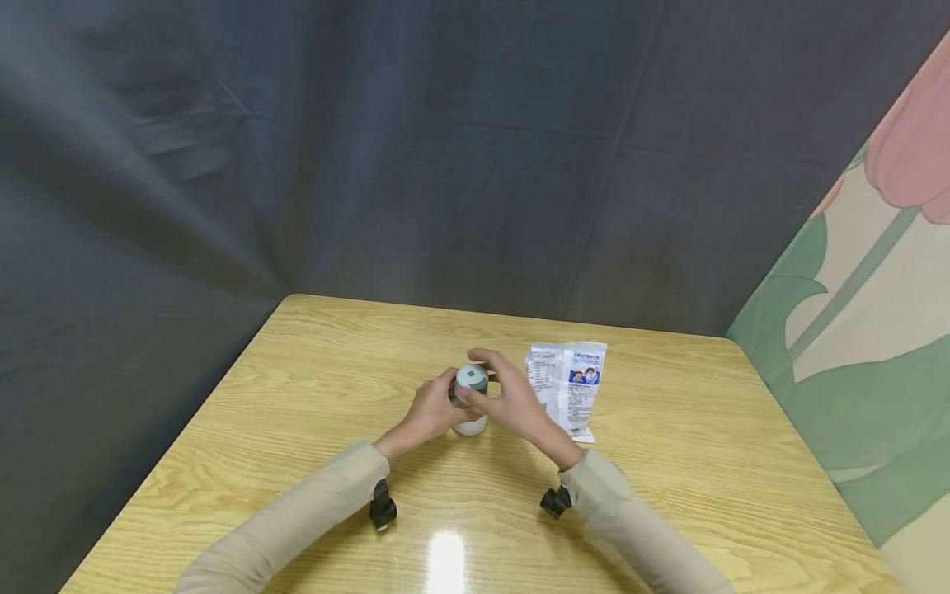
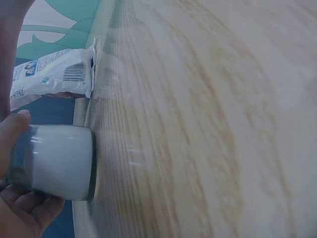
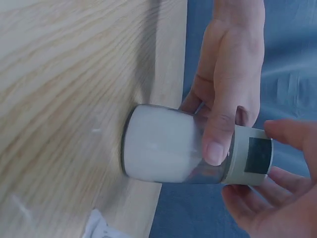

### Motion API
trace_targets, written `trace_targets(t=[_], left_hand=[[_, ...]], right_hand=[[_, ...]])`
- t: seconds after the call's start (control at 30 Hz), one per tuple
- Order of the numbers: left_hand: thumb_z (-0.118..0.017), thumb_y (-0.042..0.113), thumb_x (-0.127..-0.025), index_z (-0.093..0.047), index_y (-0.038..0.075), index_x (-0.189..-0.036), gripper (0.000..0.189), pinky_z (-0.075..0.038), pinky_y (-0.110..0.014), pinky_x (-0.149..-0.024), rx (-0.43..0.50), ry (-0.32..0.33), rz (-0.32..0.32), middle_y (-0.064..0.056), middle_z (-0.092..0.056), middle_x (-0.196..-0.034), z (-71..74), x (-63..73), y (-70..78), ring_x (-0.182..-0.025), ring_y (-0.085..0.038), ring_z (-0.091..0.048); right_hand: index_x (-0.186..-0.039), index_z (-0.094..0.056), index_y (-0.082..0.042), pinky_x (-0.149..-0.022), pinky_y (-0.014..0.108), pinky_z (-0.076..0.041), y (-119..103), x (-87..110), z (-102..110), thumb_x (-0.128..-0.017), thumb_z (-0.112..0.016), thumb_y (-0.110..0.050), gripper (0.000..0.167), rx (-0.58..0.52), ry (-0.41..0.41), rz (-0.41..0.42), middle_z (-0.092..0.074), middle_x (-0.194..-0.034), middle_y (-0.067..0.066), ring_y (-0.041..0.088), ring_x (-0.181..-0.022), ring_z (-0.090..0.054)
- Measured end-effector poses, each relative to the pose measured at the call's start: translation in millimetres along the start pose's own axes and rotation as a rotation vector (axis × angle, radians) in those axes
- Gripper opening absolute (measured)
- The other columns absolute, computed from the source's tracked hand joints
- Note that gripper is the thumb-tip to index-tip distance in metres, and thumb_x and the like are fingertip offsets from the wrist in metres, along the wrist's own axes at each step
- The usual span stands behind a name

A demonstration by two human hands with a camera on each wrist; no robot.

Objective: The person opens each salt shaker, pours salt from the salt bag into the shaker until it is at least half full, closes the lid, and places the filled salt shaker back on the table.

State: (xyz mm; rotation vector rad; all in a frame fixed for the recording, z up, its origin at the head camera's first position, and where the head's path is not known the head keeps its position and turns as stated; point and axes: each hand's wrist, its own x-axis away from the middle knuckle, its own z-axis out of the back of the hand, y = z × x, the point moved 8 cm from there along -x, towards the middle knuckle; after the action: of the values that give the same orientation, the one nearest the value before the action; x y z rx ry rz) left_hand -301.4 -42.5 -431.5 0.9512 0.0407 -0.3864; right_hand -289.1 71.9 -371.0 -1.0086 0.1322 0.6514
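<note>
A clear glass jar (image 3: 161,144) part-filled with white powder stands upright on the wooden table, a pale grey-green cap (image 3: 252,156) with a dark square on its side. My left hand (image 1: 430,408) grips the jar around its upper body, thumb across the glass just below the cap. From the other side my right hand (image 1: 515,400) holds the cap between thumb and fingers. In the left wrist view the jar's base (image 2: 59,161) meets the tabletop, while the cap is hidden there.
Just right of the hands, a white printed plastic packet (image 1: 586,396) lies on the table (image 1: 356,355). Dark cloth (image 1: 475,165) hangs behind and to the left. At the right is a flower-patterned cloth (image 1: 853,330).
</note>
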Motion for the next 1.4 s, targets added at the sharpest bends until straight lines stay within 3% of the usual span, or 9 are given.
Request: trace_targets(t=[0.1,0.3,0.5,0.57,0.83,1.1,1.23,1.4], left_hand=[[-0.081,0.023,-0.086,-0.055,0.0,-0.128,0.054,-0.058,-0.042,-0.087,-0.016,-0.002,0.012,-0.013,-0.065,-0.12,1.0,-0.1,-0.3,-0.108,-0.027,-0.064],[-0.081,0.022,-0.086,-0.056,0.0,-0.127,0.053,-0.058,-0.043,-0.086,-0.001,0.004,0.005,-0.013,-0.066,-0.118,1.6,0.1,2.0,-0.106,-0.028,-0.065],[-0.079,0.015,-0.086,-0.056,-0.003,-0.125,0.049,-0.057,-0.045,-0.091,0.027,0.011,-0.009,-0.016,-0.065,-0.119,2.8,1.6,2.2,-0.11,-0.031,-0.064],[-0.079,0.017,-0.087,-0.056,-0.003,-0.126,0.05,-0.057,-0.045,-0.091,0.026,0.012,0.0,-0.016,-0.065,-0.12,3.2,1.7,1.9,-0.111,-0.031,-0.064],[-0.08,0.018,-0.086,-0.056,-0.002,-0.126,0.051,-0.059,-0.041,-0.087,0.023,0.001,0.016,-0.014,-0.066,-0.116,1.3,0.8,2.0,-0.105,-0.027,-0.065],[-0.082,0.014,-0.084,-0.056,-0.003,-0.124,0.05,-0.057,-0.043,-0.09,0.018,0.01,-0.003,-0.016,-0.066,-0.117,1.4,-0.3,2.6,-0.108,-0.03,-0.065],[-0.081,0.017,-0.086,-0.056,-0.003,-0.125,0.05,-0.058,-0.042,-0.088,0.012,0.003,-0.002,-0.015,-0.066,-0.117,0.6,-0.6,3.1,-0.107,-0.029,-0.065],[-0.08,0.015,-0.085,-0.057,-0.002,-0.123,0.048,-0.059,-0.039,-0.084,-0.006,0.009,-0.015,-0.014,-0.067,-0.113,-0.2,0.2,2.9,-0.102,-0.026,-0.066]], right_hand=[[-0.134,-0.053,0.002,-0.093,0.045,-0.055,0.7,-0.5,0.7,-0.09,-0.075,-0.007,0.05,-0.003,0.005,-0.006,-0.06,-0.126,0.019,0.031,-0.112,-0.06],[-0.125,-0.057,0.002,-0.08,0.046,-0.057,3.0,-2.1,0.7,-0.088,-0.079,-0.021,0.049,0.098,0.057,-0.037,-0.059,-0.11,0.014,0.026,-0.093,-0.058],[-0.14,-0.048,0.002,-0.094,0.045,-0.054,-1.7,-0.3,-2.6,-0.088,-0.077,-0.008,0.06,0.033,-0.031,0.013,-0.056,-0.133,0.019,0.032,-0.113,-0.059],[-0.141,-0.047,0.002,-0.096,0.043,-0.054,-1.8,0.0,-2.9,-0.088,-0.076,-0.004,0.061,0.022,-0.048,0.024,-0.057,-0.134,0.019,0.032,-0.115,-0.059],[-0.128,-0.056,0.002,-0.081,0.046,-0.057,4.7,-2.6,-0.5,-0.082,-0.084,-0.015,0.056,0.1,0.042,-0.023,-0.062,-0.109,0.013,0.026,-0.094,-0.062],[-0.14,-0.048,0.001,-0.097,0.043,-0.054,0.9,-1.6,-5.6,-0.084,-0.076,0.005,0.063,0.059,-0.093,0.006,-0.055,-0.137,0.019,0.033,-0.119,-0.058],[-0.133,-0.055,0.001,-0.087,0.041,-0.058,0.1,-1.9,-3.2,-0.079,-0.08,0.005,0.059,0.111,-0.023,0.015,-0.061,-0.124,0.018,0.031,-0.106,-0.064],[-0.13,-0.057,-0.002,-0.076,0.039,-0.057,0.0,-2.2,-2.6,-0.079,-0.086,-0.011,0.059,0.2,0.011,-0.001,-0.06,-0.11,0.013,0.025,-0.092,-0.062]])
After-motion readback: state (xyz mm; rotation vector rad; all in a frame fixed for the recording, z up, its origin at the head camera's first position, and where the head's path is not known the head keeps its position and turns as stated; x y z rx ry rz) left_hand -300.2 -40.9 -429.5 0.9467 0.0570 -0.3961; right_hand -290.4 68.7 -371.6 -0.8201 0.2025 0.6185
